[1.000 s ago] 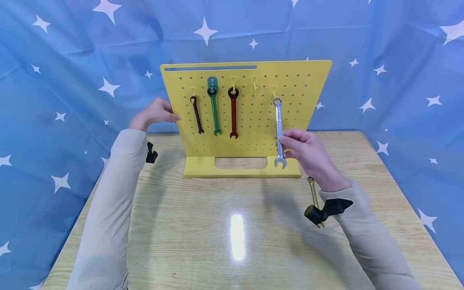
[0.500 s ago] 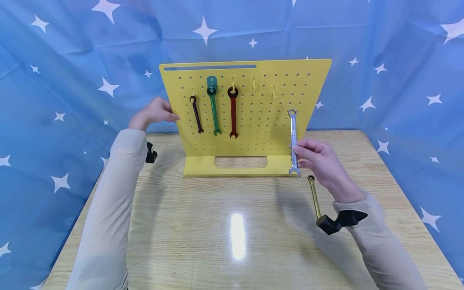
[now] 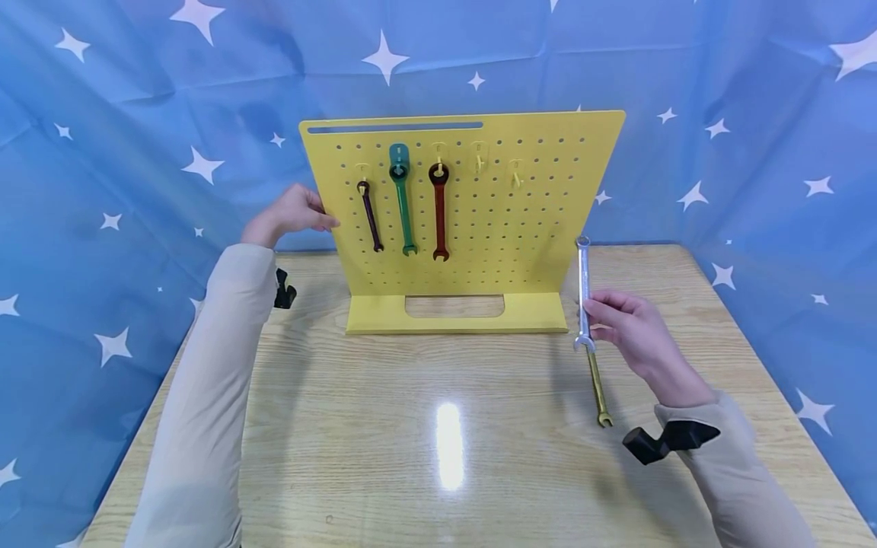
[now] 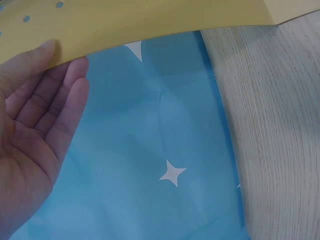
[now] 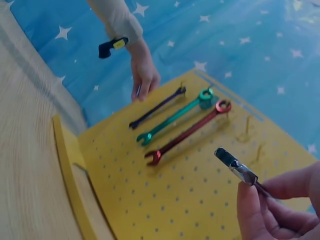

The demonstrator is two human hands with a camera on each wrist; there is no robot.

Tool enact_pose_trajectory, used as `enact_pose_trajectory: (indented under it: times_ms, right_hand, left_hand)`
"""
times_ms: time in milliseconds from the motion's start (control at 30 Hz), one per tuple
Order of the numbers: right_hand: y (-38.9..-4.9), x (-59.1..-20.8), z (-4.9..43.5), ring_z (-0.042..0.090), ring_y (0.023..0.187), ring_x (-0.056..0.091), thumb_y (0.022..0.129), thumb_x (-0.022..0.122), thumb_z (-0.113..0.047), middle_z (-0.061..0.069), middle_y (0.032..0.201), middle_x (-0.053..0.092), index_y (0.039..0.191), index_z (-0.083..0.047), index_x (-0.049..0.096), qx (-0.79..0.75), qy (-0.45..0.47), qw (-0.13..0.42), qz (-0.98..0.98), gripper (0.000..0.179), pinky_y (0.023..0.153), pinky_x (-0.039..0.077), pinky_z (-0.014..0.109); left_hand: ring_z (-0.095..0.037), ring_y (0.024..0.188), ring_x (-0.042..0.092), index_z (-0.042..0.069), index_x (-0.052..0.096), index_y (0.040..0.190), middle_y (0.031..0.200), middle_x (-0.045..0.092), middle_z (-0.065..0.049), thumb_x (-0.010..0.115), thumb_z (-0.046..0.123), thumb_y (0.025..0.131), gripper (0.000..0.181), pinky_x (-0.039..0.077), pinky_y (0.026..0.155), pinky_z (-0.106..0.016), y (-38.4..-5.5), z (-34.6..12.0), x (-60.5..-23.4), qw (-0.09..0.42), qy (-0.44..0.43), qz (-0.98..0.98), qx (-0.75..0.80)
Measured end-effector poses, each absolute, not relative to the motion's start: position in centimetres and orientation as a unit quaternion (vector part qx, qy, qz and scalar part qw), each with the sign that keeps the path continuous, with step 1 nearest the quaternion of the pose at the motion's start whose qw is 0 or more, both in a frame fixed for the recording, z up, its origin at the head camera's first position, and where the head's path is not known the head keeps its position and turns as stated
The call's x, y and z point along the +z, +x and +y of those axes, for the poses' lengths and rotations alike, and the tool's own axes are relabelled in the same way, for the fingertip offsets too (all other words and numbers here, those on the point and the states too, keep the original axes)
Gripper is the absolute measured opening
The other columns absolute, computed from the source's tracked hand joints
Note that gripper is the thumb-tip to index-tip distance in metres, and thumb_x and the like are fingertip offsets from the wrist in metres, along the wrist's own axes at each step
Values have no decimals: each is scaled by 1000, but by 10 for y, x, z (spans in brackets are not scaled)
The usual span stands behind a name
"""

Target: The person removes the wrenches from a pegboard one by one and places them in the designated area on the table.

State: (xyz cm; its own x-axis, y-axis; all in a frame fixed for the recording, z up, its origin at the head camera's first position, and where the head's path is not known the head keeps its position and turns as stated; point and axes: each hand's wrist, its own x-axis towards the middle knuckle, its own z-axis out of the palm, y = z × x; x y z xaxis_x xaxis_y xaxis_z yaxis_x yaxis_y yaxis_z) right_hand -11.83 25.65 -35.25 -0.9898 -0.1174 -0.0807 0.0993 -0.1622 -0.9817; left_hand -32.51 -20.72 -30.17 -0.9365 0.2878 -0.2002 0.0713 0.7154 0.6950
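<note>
My right hand (image 3: 630, 331) pinches a silver combination wrench (image 3: 584, 281) between thumb and fingers, just off the right edge of a yellow pegboard (image 3: 534, 251). The wrench stands near upright, its open end down, overlapping in the head view a gold wrench (image 3: 597, 384) that lies on the table. At the board's left edge my left hand (image 3: 294, 209) holds on, thumb (image 4: 30, 62) on the front face and fingers behind. From hooks on the board hang a dark purple wrench (image 3: 370, 217), a green wrench (image 3: 404, 213) and a red wrench (image 5: 190, 132).
Two bare yellow hooks, one hook (image 3: 479, 161) and a lower hook (image 3: 517, 179), stick out right of the red wrench. The board's base (image 3: 452, 326) rests on a wooden table (image 3: 356, 434). A blue curtain with white stars (image 3: 438, 46) stands behind.
My right hand has taken the silver wrench away from the right-hand hook, moving it right and down past the board's edge. My left hand keeps its place on the board.
</note>
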Motion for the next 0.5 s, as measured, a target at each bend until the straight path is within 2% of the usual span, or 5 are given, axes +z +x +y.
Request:
enact_pose_trajectory:
  times_ms: [500]
  right_hand:
    - [-101, -383, 298, 6, 71, 60, 94, 56, -7, -4, 78, 64, 85, -16, 69, -726, 54, 87, 680, 18, 61, 52, 19]
  left_hand:
    - [-10, 72, 62, -5, 66, 109, 88, 72, -4, 67, 15, 88, 30, 43, 94, -45, -324, -208, -301, 150, 97, 912, 368]
